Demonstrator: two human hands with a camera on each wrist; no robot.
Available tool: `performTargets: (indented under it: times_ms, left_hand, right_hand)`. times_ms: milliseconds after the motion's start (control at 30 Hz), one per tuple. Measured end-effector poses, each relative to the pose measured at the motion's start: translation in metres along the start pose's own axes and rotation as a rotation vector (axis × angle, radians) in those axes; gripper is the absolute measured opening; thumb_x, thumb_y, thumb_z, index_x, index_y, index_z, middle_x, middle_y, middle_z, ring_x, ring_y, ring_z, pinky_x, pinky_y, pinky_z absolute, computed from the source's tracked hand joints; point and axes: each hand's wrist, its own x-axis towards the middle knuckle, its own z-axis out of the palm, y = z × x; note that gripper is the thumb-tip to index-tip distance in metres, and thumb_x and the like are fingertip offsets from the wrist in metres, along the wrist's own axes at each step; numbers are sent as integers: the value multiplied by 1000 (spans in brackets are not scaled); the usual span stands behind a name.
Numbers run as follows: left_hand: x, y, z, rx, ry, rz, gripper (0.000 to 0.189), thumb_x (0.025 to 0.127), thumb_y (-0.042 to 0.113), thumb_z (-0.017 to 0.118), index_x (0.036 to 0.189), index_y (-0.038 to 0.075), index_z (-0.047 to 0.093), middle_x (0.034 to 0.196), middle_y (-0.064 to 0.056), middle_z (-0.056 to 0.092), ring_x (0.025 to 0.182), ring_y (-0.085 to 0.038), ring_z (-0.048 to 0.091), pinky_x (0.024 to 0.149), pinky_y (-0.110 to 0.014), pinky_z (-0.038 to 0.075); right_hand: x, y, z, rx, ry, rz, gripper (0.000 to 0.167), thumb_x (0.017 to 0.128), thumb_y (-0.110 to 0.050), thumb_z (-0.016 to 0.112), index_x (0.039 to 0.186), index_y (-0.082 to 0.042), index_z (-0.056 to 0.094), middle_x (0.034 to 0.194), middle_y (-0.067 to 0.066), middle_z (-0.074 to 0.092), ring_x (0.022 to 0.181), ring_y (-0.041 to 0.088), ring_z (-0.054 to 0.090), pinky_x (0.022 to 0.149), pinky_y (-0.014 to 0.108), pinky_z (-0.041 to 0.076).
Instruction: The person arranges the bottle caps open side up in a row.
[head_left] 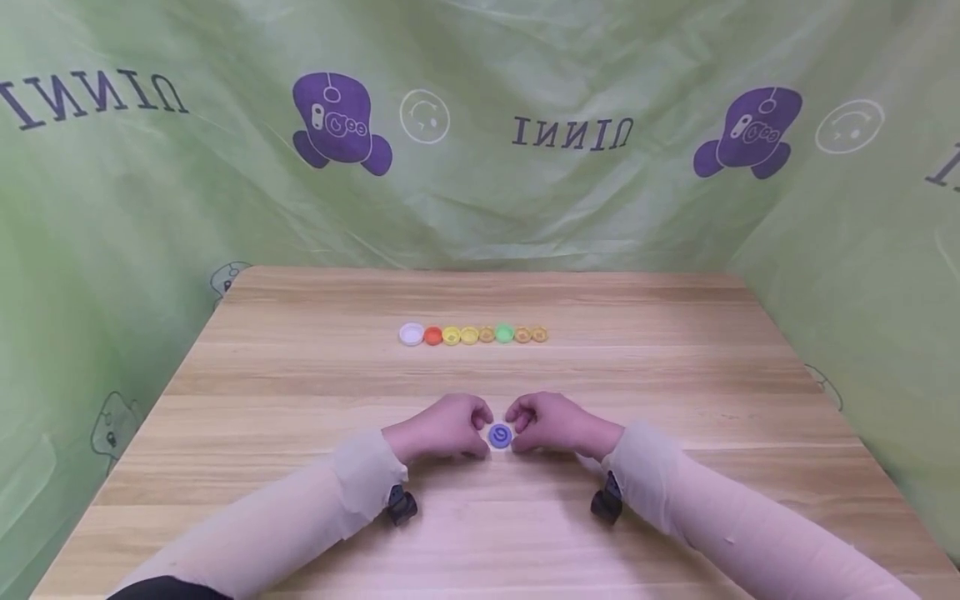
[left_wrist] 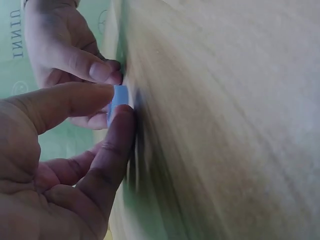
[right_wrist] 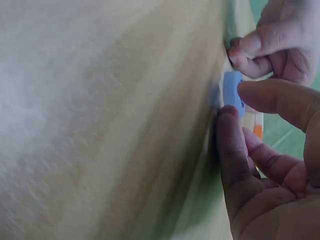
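A round blue plastic cap (head_left: 500, 436) with a dark curved mark on top lies on the wooden table between both hands. My left hand (head_left: 448, 427) is at its left side, thumb and forefinger tips close against its edge. On the other side my right hand (head_left: 558, 423) has its fingertips at the cap's right edge. Seen from the left wrist, the blue cap (left_wrist: 120, 93) shows edge-on just past the thumb and forefinger. From the right wrist, the same blue cap (right_wrist: 231, 90) is partly covered by the thumb tip. Both hands' fingers are loosely bent.
Farther back, a straight row of small round caps crosses the table (head_left: 300, 417): a white cap (head_left: 411, 334), a red cap (head_left: 433, 336), a green cap (head_left: 504, 333) and several yellow and gold ones. A green printed cloth (head_left: 480, 200) hangs behind and at both sides.
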Motion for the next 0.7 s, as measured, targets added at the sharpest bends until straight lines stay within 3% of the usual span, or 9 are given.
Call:
performTargets:
  times_ms: [133, 300, 467, 700]
  left_hand:
    - [5, 1, 2, 18, 13, 28, 32, 71, -5, 79, 101, 0, 68, 86, -2, 61, 72, -14, 57, 57, -25, 51]
    - [12, 3, 6, 46, 22, 82, 21, 75, -5, 77, 93, 3, 67, 79, 0, 62, 69, -12, 57, 60, -22, 50]
    - [16, 1, 7, -39, 24, 54, 16, 81, -3, 77, 94, 2, 68, 79, -2, 64, 66, -13, 60, 58, -25, 55]
    - [21, -6, 3, -180, 44, 47, 19, 84, 1, 78, 102, -3, 71, 85, -4, 68, 73, -15, 63, 65, -27, 58]
  right_hand:
    - [0, 0, 5, -37, 43, -14, 27, 75, 0, 82, 98, -3, 69, 82, 0, 64, 75, 14, 58, 69, 27, 52]
    - [1, 0, 10, -110, 94, -55, 19, 77, -3, 81, 90, -7, 68, 78, -3, 64, 73, 12, 58, 69, 27, 52]
    - [1, 1, 9, -75, 105, -64, 20, 79, -3, 83, 92, -5, 68, 80, -2, 65, 74, 12, 61, 70, 27, 55]
    - [3, 5, 7, 29, 108, -50, 17, 84, -6, 82, 95, -2, 69, 81, 1, 67, 74, 13, 62, 66, 27, 56]
